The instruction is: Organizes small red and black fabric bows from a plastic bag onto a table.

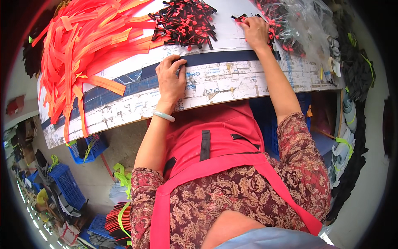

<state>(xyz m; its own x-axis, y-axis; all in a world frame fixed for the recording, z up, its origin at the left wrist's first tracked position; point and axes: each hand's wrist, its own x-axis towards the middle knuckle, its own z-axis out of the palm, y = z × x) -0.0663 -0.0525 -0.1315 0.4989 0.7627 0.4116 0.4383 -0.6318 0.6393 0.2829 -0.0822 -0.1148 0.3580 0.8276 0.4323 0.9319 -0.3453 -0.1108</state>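
My left hand (pixel 172 79) rests at the table's near side, fingers curled and thumb drawn in over a long dark navy strip (pixel 219 57). Anything between its fingertips is too small to make out. Farther in, my right hand (pixel 256 32) reaches over the board, its thumb and fingers closed on a small black-and-red tab (pixel 239 18). A loose pile of similar small black tabs with red middles (pixel 184 24) lies between and beyond my hands. More tabs (pixel 286 37) lie right of my right hand, partly under clear plastic.
Long orange strips (pixel 74 62) are heaped at left, several hanging over the edge of the white, print-covered table (pixel 232 79). Crumpled clear plastic (pixel 309 25) sits at right. Below are blue crates (pixel 68 184); dark fabric bundles (pixel 358 66) hang at far right.
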